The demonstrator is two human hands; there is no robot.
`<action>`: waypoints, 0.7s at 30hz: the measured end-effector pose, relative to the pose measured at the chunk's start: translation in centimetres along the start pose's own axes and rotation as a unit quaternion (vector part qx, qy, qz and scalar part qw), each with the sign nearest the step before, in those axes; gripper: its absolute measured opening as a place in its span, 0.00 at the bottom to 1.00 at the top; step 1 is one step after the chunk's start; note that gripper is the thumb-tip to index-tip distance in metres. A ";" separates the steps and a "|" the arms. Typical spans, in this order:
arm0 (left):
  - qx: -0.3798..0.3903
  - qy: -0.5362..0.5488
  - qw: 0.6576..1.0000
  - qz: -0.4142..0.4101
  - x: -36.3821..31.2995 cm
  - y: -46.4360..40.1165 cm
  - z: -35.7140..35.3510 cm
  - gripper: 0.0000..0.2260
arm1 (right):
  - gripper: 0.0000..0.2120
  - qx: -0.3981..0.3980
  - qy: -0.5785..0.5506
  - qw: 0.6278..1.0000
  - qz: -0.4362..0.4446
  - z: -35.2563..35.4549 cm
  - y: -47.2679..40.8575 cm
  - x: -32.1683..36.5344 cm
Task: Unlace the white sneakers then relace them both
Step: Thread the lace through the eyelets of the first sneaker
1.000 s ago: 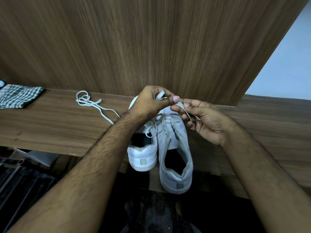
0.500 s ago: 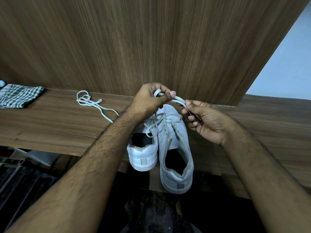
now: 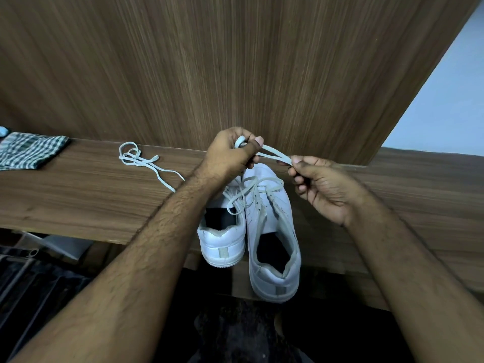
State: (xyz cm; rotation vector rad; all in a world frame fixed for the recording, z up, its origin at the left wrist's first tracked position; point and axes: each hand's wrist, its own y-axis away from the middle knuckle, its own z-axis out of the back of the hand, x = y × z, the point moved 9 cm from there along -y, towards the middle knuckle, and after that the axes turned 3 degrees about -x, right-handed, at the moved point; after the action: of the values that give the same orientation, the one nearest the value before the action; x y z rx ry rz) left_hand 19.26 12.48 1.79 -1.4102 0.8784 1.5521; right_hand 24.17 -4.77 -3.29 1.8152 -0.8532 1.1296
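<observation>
Between the two hands, above the toe end of the sneakers, a short doubled stretch of lace (image 3: 275,155) runs roughly left-right, slightly down toward the right. Left hand (image 3: 231,153) pinches its left end between thumb and curled fingers, with a small loop showing at the thumb. Right hand (image 3: 324,187) pinches the right end at thumb and forefinger tip, other fingers loosely curled. Hands near each other, not touching; only the lace joins them.

Just below and nearer, the slack drops onto the right sneaker (image 3: 272,231), crossing loosely over its top eyelets; most eyelets look bare. Its long axis runs near-far, heel toward the camera and overhanging the edge of the wooden bench (image 3: 78,195). Left sneaker (image 3: 222,242) touches it on the left, same heading, toe hidden under the left wrist; cannot tell its lacing.

Judgement: the eyelets lie straight down and near from both hands, left hand a bit closer to the shoe's midline, so the next thread goes downward and toward the person.

Far left on the bench, well apart: a second loose lace (image 3: 141,161) in a heap, then a checked cloth (image 3: 28,150). Wood panel (image 3: 235,61) behind.
</observation>
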 end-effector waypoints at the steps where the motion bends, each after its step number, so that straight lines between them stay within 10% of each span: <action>1: -0.005 -0.009 1.000 -0.001 0.1 -0.1 0.1 0.05 | 0.06 -0.003 0.024 1.000 0.015 0.1 0.0 0.2; 4: -0.011 -0.092 0.994 -0.050 -0.1 -0.6 0.5 0.02 | 0.11 -0.028 0.269 0.954 0.127 0.4 0.3 1.8; 7: 0.056 -0.235 0.957 -0.159 -1.6 0.5 -1.1 0.14 | 0.13 -0.067 0.596 0.772 0.210 0.5 -0.2 1.7; 8: 0.086 -0.275 0.939 -0.189 -1.9 1.1 -2.0 0.19 | 0.11 -0.059 0.614 0.762 0.196 0.5 -0.4 1.2; 11: 0.163 -0.352 0.897 -0.212 -0.9 2.1 -4.4 0.28 | 0.09 0.034 0.480 0.866 0.135 -0.7 0.4 0.4; 14: 0.200 -0.280 0.926 -0.157 0.1 1.7 -5.0 0.15 | 0.08 0.062 0.285 0.946 0.141 -1.4 1.5 2.0; 21: 0.116 -0.151 0.976 -0.110 -0.4 0.6 -2.9 0.17 | 0.03 -0.075 0.185 0.958 0.204 2.2 0.7 3.6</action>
State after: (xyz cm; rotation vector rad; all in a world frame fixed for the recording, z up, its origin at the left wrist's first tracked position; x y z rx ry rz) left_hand 19.88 9.54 1.79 -1.0335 0.6701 1.3987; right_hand 25.67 -7.44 -0.37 1.2744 -1.0789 1.5571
